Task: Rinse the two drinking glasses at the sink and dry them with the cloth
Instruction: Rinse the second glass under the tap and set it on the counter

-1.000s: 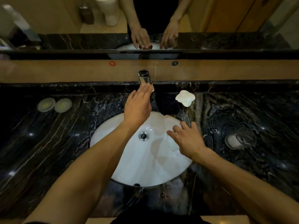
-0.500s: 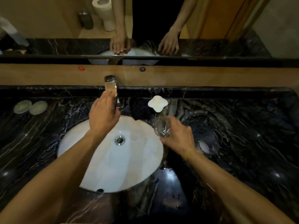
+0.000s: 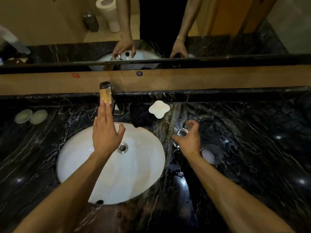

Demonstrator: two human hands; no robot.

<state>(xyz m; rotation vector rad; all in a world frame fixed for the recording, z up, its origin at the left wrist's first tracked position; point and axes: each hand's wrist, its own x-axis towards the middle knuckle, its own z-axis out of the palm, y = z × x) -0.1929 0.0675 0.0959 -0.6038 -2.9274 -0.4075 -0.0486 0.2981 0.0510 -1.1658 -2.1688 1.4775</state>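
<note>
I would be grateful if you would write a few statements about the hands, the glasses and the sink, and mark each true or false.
1. The right hand holds a clear glass above the countertop. True.
2. The left hand holds the dark cloth. False: it is empty, its fingers stretched toward the faucet.
3. A second glass stands on the countertop to the right of the sink. True.
4. The white soap dish lies inside the sink. False: it sits on the countertop behind the sink.
5. Both glasses are in the sink. False: neither is.
</note>
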